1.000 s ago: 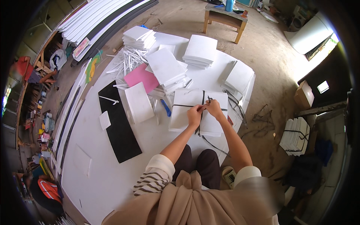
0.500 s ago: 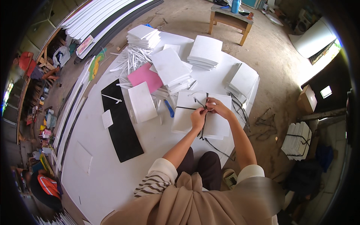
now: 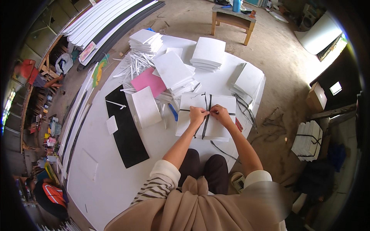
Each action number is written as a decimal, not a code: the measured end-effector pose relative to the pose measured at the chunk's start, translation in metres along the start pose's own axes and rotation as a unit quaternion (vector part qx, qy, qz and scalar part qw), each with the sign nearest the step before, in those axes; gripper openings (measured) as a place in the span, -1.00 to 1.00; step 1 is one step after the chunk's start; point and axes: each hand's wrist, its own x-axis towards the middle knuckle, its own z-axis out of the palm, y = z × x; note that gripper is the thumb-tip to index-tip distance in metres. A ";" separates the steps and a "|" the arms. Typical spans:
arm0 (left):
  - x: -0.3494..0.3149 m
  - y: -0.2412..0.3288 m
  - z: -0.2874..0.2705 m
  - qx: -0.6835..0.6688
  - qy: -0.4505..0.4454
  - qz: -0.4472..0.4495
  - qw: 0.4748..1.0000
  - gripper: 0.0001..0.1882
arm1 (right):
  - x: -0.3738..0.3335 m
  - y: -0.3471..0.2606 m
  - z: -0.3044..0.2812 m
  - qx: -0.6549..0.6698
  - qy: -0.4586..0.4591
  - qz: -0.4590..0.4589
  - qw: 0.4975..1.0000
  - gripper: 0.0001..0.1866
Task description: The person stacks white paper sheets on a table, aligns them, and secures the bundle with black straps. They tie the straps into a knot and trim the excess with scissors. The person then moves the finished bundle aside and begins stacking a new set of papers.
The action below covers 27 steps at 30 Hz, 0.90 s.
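A stack of white rectangular sheets (image 3: 223,101) lies in front of me at the near right part of the table. Black strap (image 3: 206,128) crosses it both lengthwise and sideways. My left hand (image 3: 197,115) and my right hand (image 3: 220,113) meet over the crossing at the stack's middle. Each has its fingers pinched on the black strap, fingertips nearly touching. Loose strap ends stick out beyond the far and near edges of the stack. Whether a knot lies under the fingers is hidden.
White table (image 3: 104,184) holds more sheet stacks (image 3: 208,52), white offcut strips (image 3: 137,63), a pink sheet (image 3: 148,82), a black panel (image 3: 129,134) and a blue-handled tool (image 3: 173,111). Loose black straps (image 3: 246,109) lie right. A strapped bundle (image 3: 307,141) stands beyond. Two people are at left.
My hands have come level over the strap crossing, the right one moving slightly nearer to me. The lengthwise strap now lies straighter across the stack. A red item shows by the right forearm.
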 end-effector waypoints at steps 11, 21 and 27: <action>0.033 0.014 -0.021 -0.072 -0.254 -0.062 0.962 -0.79 | -0.014 0.004 0.009 -0.013 0.080 -0.037 0.996 -0.90; -0.023 0.022 -0.005 -0.062 0.061 0.146 0.985 -0.86 | -0.011 0.003 0.012 -0.009 0.111 0.005 0.994 -0.88; -0.018 0.011 0.000 -0.135 0.000 0.110 0.985 -0.82 | -0.009 0.000 0.011 -0.041 0.140 -0.018 0.989 -0.89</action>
